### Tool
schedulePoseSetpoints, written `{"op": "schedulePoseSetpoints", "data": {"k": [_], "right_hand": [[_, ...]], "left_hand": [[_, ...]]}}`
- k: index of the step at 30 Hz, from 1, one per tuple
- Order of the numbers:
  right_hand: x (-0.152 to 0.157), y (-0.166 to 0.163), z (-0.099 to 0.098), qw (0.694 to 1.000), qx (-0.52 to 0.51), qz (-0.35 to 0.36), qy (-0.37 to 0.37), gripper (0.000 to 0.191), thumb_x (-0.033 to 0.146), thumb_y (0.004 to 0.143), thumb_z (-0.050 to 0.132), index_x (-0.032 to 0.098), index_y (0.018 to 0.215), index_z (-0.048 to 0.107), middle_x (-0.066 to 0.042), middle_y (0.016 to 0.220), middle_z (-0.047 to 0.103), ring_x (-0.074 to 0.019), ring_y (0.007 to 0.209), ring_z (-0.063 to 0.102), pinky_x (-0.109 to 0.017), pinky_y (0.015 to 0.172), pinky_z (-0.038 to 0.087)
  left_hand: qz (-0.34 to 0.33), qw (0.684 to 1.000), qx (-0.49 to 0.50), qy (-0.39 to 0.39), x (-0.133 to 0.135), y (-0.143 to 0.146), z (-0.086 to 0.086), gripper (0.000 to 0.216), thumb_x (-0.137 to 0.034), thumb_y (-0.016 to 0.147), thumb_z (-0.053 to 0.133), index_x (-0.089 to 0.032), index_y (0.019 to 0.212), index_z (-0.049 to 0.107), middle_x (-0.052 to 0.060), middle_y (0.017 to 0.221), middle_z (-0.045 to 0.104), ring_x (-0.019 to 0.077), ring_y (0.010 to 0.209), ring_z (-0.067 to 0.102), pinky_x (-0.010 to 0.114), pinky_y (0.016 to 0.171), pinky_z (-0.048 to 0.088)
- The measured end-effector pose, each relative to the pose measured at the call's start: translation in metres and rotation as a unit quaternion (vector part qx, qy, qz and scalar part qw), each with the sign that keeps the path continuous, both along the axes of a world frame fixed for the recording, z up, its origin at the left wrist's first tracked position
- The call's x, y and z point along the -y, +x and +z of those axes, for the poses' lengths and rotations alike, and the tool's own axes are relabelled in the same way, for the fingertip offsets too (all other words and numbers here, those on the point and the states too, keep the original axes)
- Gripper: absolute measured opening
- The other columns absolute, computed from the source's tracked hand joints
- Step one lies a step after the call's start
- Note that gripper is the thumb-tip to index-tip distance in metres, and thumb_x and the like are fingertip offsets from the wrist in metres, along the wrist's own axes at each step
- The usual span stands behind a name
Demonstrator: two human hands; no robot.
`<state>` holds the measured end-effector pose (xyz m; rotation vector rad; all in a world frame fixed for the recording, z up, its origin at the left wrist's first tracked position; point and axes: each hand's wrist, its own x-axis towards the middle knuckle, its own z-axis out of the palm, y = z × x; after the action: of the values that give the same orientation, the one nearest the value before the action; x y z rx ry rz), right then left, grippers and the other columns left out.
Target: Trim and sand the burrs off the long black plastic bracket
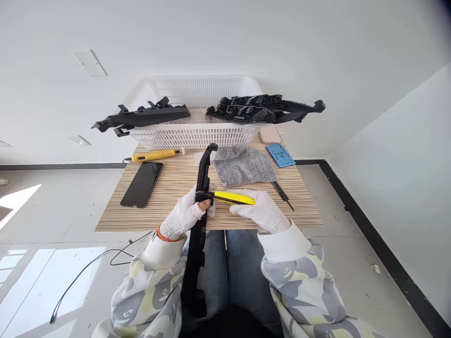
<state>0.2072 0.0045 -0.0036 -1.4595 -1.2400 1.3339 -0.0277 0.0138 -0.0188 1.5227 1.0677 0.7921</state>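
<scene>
My left hand (185,212), in a white glove with the thumb tip bare, is wrapped round a long black plastic part (197,244). The part runs from the tabletop down over my lap. In my right hand (259,206), gloved too, is a pair of pliers with yellow grips (234,197). Its dark head lies against the black part, just above my left thumb. Whether the jaws have closed on the plastic cannot be made out. Beyond my hands a grey cloth (243,165) lies crumpled on the wood-striped table (169,211).
At the back stands a white plastic basket (190,136), with black plastic parts (253,108) across its right side and another black part (151,116) on the left. Around the table lie a yellow corded tool (155,155), a phone (142,184), a blue packet (280,155) and a thin black tool (282,195).
</scene>
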Motion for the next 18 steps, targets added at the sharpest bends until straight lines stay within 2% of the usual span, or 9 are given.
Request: {"op": "schedulePoseSetpoints", "data": {"k": [3, 7, 9, 13, 16, 18], "right_hand": [[0.0009, -0.0007, 0.0014, 0.999, 0.008, -0.029, 0.013, 0.045, 0.037, 0.069, 0.084, 0.022, 0.112, 0.085, -0.004, 0.100, 0.084, -0.0241, 0.095, 0.077, -0.036, 0.090, 0.061], [0.0014, -0.0019, -0.0001, 1.000, 0.002, 0.016, 0.008, 0.047, 0.036, 0.068, 0.085, 0.021, 0.112, 0.085, -0.005, 0.101, 0.084, -0.0246, 0.096, 0.077, -0.037, 0.092, 0.060], [0.0015, -0.0028, -0.0008, 1.000, -0.005, -0.005, 0.026, 0.046, 0.038, 0.071, 0.083, 0.020, 0.113, 0.085, -0.005, 0.103, 0.084, -0.0236, 0.096, 0.077, -0.035, 0.091, 0.060], [0.0018, -0.0041, -0.0003, 0.999, 0.001, 0.037, 0.014, 0.045, 0.035, 0.069, 0.084, 0.022, 0.113, 0.085, -0.002, 0.096, 0.083, -0.0211, 0.087, 0.074, -0.031, 0.080, 0.059], [0.0010, -0.0042, -0.0005, 1.000, 0.003, -0.015, 0.003, 0.048, 0.039, 0.073, 0.082, 0.021, 0.117, 0.085, -0.003, 0.089, 0.081, -0.0185, 0.075, 0.069, -0.028, 0.066, 0.055], [-0.0003, -0.0042, -0.0021, 1.000, -0.002, 0.003, -0.002, 0.048, 0.038, 0.071, 0.084, 0.021, 0.115, 0.085, -0.003, 0.086, 0.080, -0.0170, 0.070, 0.065, -0.027, 0.060, 0.050]], "left_hand": [[0.010, 1.000, 0.014, -0.019, 0.0003, 0.0008, 0.0001, 0.049, -0.057, 0.096, 0.061, -0.017, 0.125, 0.061, 0.001, 0.074, 0.071, 0.0190, 0.068, 0.065, 0.030, 0.065, 0.049], [0.011, 1.000, 0.023, -0.010, -0.0010, 0.0004, -0.0028, 0.046, -0.058, 0.094, 0.062, -0.017, 0.116, 0.065, 0.002, 0.075, 0.071, 0.0184, 0.067, 0.063, 0.030, 0.063, 0.049], [0.018, 0.999, 0.039, -0.020, -0.0016, -0.0002, -0.0043, 0.046, -0.056, 0.093, 0.064, -0.017, 0.117, 0.064, 0.002, 0.076, 0.072, 0.0186, 0.067, 0.064, 0.030, 0.064, 0.049], [0.009, 0.998, 0.056, -0.018, -0.0010, -0.0007, -0.0043, 0.041, -0.055, 0.093, 0.065, -0.017, 0.109, 0.065, 0.002, 0.075, 0.071, 0.0192, 0.069, 0.065, 0.031, 0.067, 0.051], [0.016, 0.998, 0.062, -0.026, -0.0001, -0.0006, -0.0032, 0.040, -0.054, 0.094, 0.063, -0.018, 0.111, 0.064, 0.002, 0.074, 0.071, 0.0187, 0.067, 0.065, 0.030, 0.064, 0.049], [0.025, 0.996, 0.071, -0.037, -0.0003, -0.0008, -0.0029, 0.043, -0.055, 0.092, 0.064, -0.017, 0.113, 0.064, 0.002, 0.073, 0.070, 0.0189, 0.066, 0.064, 0.031, 0.064, 0.049]]}}
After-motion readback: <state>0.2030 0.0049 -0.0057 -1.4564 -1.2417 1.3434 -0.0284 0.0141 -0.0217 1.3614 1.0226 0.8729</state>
